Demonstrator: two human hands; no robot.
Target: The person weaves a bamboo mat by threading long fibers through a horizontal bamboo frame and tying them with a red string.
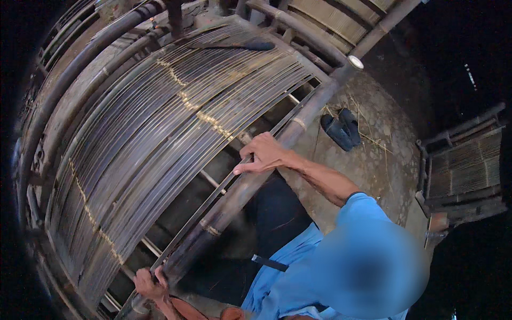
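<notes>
My left hand (152, 285) is at the lower left, its fingers and thumb closed round a long, thin bamboo strip (195, 218). Farther up the same strip, my right hand (262, 153) grips it with the knuckles on top and the thumb toward me. The strip runs along the inner side of a thick bamboo pole (234, 200). Beyond it spreads a bed of narrow bamboo slats (154, 144), bound by pale lashings (92, 216) in two rows. Gaps over the crosspieces show between the slats and the strip.
A long-bladed knife with a dark handle (258, 46) lies across the far slats. Dark sandals (341, 130) rest on the stained floor (384, 106) to the right. Another slatted bamboo piece (464, 165) stands at the far right. Curved bamboo rails (80, 58) border the left side.
</notes>
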